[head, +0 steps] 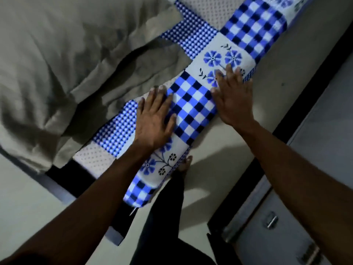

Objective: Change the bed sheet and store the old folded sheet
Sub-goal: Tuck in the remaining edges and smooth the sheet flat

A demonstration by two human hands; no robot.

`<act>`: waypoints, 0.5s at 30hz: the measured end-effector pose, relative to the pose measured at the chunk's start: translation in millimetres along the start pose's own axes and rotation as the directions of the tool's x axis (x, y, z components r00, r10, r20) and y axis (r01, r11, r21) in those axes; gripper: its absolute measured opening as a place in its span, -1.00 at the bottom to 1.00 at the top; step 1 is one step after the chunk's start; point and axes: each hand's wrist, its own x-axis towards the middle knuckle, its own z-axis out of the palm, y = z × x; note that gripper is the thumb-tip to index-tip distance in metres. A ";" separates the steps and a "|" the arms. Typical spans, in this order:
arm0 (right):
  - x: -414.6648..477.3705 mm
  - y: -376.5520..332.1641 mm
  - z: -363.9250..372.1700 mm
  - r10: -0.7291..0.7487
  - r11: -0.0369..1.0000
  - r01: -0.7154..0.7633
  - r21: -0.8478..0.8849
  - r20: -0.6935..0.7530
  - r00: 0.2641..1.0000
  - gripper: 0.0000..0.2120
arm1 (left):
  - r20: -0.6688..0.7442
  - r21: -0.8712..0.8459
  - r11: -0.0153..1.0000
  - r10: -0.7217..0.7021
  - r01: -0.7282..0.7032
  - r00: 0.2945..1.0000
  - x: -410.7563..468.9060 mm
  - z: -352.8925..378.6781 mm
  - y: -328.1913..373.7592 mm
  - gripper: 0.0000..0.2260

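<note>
**While Both Hands Press Flat, a Patchwork Sheet Lies Along the Bed's Edge**

Head view: As the camera looks down, a long band of blue-and-white sheet (193, 108) runs diagonally from the top right toward the bottom centre, along the side of the bed (76, 186). Its cloth is smooth and printed in square patches: bold gingham, fine small checks, tiny dots on white, and blue flowers with dark stems. The side nearest the floor (219, 169) curves over in a soft rounded roll.

The left hand (152, 119) lies palm down on the sheet, fingers straight and slightly spread, holding nothing, across the seam between a small-check patch and a big gingham patch. The right hand (232, 100) is likewise flat and wide, fingers fanned over a flower patch, its palm at the rolled edge just beside the gingham square. That gingham square lies between the two hands.

To the left, a plain grey-beige cloth (66, 64) lies in deep crumpled folds and overlaps the inner side of the patterned sheet. The bed's dark frame shows as a hard straight edge below it.

A bare foot (184, 164) and a dark trouser leg (164, 217) stand on the pale, smooth floor, touching the sheet's hanging edge. At the lower right is a pale cabinet (305, 188) with a shiny metal handle (271, 221).
</note>
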 end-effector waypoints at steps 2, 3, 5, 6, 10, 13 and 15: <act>20.1 3.3 -7.4 -0.068 0.998 0.068 0.000 -0.005 0.998 -0.42 | 0.024 0.026 1.000 0.004 -0.004 1.000 20.0 8.1 21.0 -0.46; 31.4 -1.2 -9.0 -0.132 0.991 0.132 -0.006 -0.014 0.991 -0.41 | 0.044 0.042 0.999 0.006 -0.008 0.999 26.8 12.7 29.1 -0.47; 51.9 -17.2 -10.7 -0.253 0.967 0.253 -0.022 -0.007 0.967 -0.41 | 0.053 0.100 0.995 -0.003 -0.002 0.999 29.6 19.6 42.8 -0.49; 58.3 -24.2 -9.9 -0.295 0.955 0.295 -0.019 0.019 0.955 -0.41 | 0.056 0.130 0.991 -0.021 0.013 0.998 24.8 22.4 48.5 -0.49; 85.7 -8.6 -9.6 -0.346 0.937 0.347 -0.030 0.049 0.937 -0.47 | 0.068 0.123 0.990 -0.080 0.071 0.994 12.3 17.2 66.2 -0.48; 106.1 41.4 -17.4 -0.106 0.993 0.106 -0.055 0.005 0.994 -0.49 | 0.019 0.021 0.997 -0.079 0.078 0.997 29.1 6.4 78.0 -0.53; 117.3 79.3 -28.3 0.096 0.995 -0.096 0.008 -0.032 0.995 -0.48 | -0.012 -0.006 0.998 -0.064 0.064 0.998 62.9 0.2 90.5 -0.55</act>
